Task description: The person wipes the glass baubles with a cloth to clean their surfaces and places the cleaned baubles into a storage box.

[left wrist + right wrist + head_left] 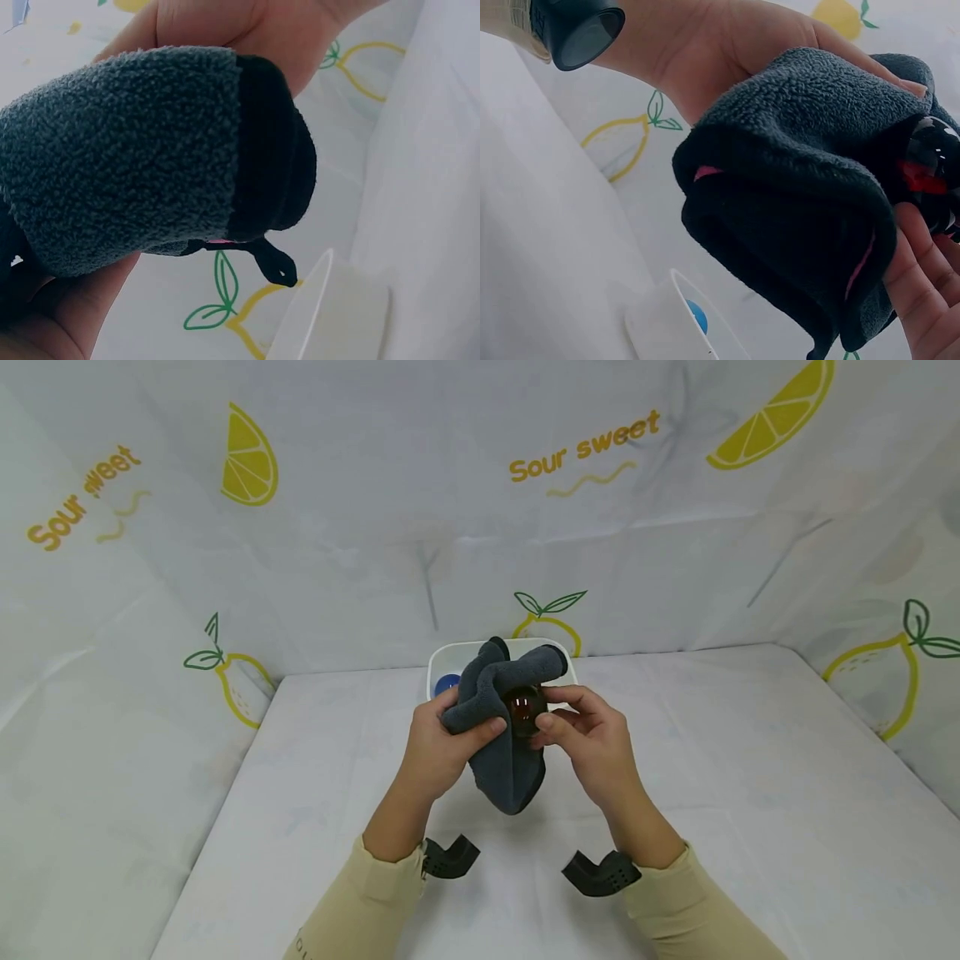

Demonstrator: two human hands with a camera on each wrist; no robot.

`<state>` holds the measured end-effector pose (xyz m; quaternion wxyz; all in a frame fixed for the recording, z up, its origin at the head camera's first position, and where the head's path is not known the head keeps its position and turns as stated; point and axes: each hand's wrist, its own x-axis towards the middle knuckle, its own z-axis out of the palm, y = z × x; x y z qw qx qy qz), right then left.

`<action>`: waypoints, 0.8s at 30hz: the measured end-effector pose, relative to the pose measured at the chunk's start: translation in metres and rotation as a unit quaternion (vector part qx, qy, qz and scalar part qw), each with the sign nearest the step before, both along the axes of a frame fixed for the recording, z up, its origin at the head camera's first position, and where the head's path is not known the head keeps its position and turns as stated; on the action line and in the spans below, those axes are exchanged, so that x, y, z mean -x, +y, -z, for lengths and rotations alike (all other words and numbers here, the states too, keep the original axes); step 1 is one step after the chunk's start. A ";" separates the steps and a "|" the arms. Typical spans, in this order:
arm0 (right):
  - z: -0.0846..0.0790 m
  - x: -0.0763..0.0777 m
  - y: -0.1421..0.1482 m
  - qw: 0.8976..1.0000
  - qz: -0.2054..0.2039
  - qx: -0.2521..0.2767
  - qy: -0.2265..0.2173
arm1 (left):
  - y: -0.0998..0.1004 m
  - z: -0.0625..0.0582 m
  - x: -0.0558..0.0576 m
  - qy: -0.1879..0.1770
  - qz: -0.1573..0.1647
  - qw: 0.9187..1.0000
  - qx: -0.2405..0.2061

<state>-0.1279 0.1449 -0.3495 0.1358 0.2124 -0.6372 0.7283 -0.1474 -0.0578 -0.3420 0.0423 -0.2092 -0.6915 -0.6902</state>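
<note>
In the head view my left hand [435, 752] grips a dark grey plush cloth [510, 777] with black edging, its thumb across the front. A dark, glossy round ball [525, 708] with a red patch lies against the cloth's folds. My right hand [596, 747] pinches the ball from the right, between thumb and fingers. In the right wrist view the ball [934, 161] is cut off by the frame's edge, beside the folded cloth [802, 97]. The left wrist view is mostly filled by the cloth [127, 150], which has a small black loop [276, 264]; the ball is hidden there.
Behind the hands a white container [437, 660] stands at the table's back edge, partly covered by the cloth. Inside it is a blue ball [447, 683]. The white-covered table [300, 827] meets a lemon-printed white sheet [360, 560] at the back.
</note>
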 end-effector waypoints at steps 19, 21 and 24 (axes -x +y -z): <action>-0.001 0.003 0.002 0.996 0.026 -0.056 -0.057 | 0.001 0.001 0.000 0.014 0.023 1.000 0.007; -0.002 0.002 0.001 0.996 0.030 -0.060 -0.062 | 0.001 0.001 0.000 0.011 0.020 1.000 0.008; -0.003 0.002 0.000 0.995 0.035 -0.071 -0.061 | 0.001 0.001 -0.001 0.008 0.019 1.000 0.010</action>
